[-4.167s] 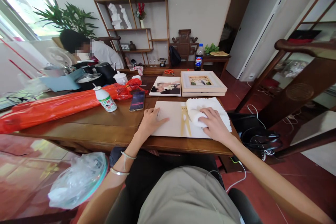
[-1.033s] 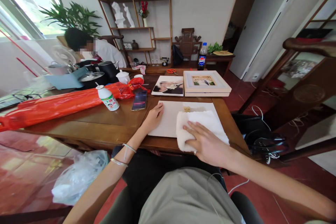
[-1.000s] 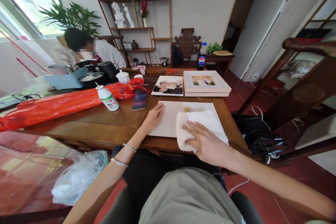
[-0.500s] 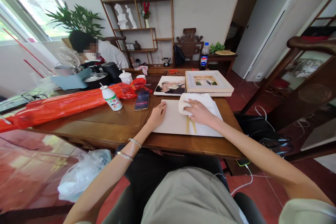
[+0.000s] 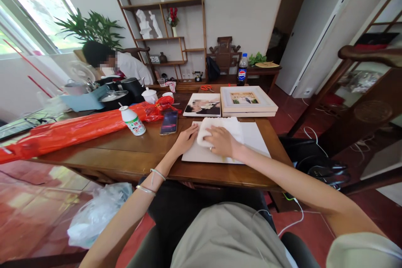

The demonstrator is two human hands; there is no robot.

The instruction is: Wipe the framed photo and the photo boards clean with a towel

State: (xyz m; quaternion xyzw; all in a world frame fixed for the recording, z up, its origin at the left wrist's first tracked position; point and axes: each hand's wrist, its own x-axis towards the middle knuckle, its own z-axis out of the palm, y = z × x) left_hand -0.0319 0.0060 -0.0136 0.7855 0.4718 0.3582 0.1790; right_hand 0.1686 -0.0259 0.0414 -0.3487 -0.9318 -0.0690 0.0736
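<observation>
A flat white board (image 5: pixel 254 142) lies on the wooden table in front of me. My right hand (image 5: pixel 221 140) presses a folded white cloth (image 5: pixel 235 127) onto its left half, the fingers curled over the cloth. Yellowish marks near the board's front edge are mostly covered by that hand. My left hand (image 5: pixel 186 139) rests at the board's left edge with its fingers stretched out, close beside the cloth. Behind the board lie a photo panel (image 5: pixel 202 105) and a white framed picture (image 5: pixel 248 101).
Left of the board are a phone (image 5: pixel 168 122), a white bottle (image 5: pixel 132 121) and a long red plastic-wrapped bundle (image 5: pixel 84 127). Orange-handled scissors (image 5: pixel 206 88) and a cola bottle (image 5: pixel 242 70) stand farther back. Another person (image 5: pixel 133 67) sits at the far left.
My right hand has slid the cloth leftward across the board, close to my left hand. The left hand has stayed at the board's left edge.
</observation>
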